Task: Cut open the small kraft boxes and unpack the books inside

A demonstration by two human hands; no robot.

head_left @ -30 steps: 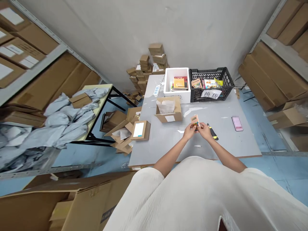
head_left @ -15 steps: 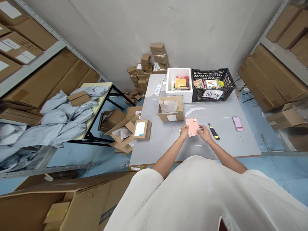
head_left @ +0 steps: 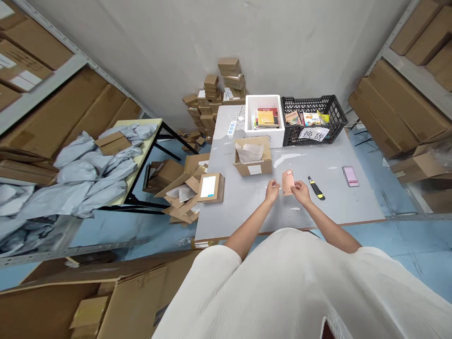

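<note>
Book (head_left: 288, 182) toward the worktop's (head_left: 243, 207) front edge left the left hand (head_left: 272, 190), fingers narrowly parted; the right hand (head_left: 301, 192) alone pinched it

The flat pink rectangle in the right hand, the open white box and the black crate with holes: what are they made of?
Flat pink rectangular item: probably smooth paper or card, being thin with printed marks; a coating can't be ruled out.
Open white box: likely matte foam, given its thick walls.
Black lattice crate: probably hard plastic, from its moulded-looking grid.
</note>
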